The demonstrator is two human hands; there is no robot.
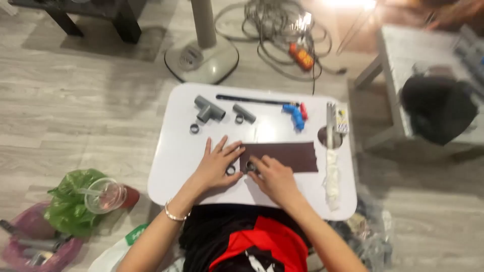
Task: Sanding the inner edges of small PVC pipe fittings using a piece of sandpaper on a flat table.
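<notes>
The left hand (216,166) lies flat, grip open, a small ring (230,170) just beside its thumb. The right hand (272,176) presses another ring (250,165) onto dark sandpaper (292,155) on the white tabletop (174,156), fingers bent, grasping nothing.

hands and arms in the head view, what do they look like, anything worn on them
Both forearms are bare, with no sleeves, gloves or watch showing. The left hand has a thin, pale bracelet around its wrist. The right hand shows no jewellery, and its wrist is bare. No rings can be made out on either hand.
</notes>
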